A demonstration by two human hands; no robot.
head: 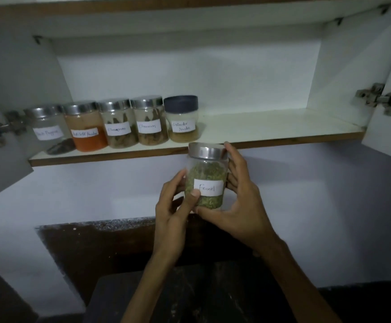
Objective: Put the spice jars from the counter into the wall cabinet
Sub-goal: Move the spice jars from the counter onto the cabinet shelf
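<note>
I hold a clear jar labelled Fennel (205, 176), with a steel lid and green seeds, upright in the air just below the front edge of the cabinet shelf (271, 127). My left hand (174, 206) grips its left side with the thumb on the front. My right hand (238, 201) wraps its right side and bottom, one fingertip at the lid. Several labelled jars stand in a row on the shelf's left half: black pepper (47, 129), red chilli powder (85, 127), two cinnamon jars (117, 124) (149, 121), and a dark-lidded coriander powder jar (182, 117).
Both cabinet doors stand open, the left door (1, 136) and the right door (390, 89), with metal hinges (380, 97) showing. A white wall runs below the shelf. A dark counter (189, 294) lies under my forearms. The shelf's right half is bare.
</note>
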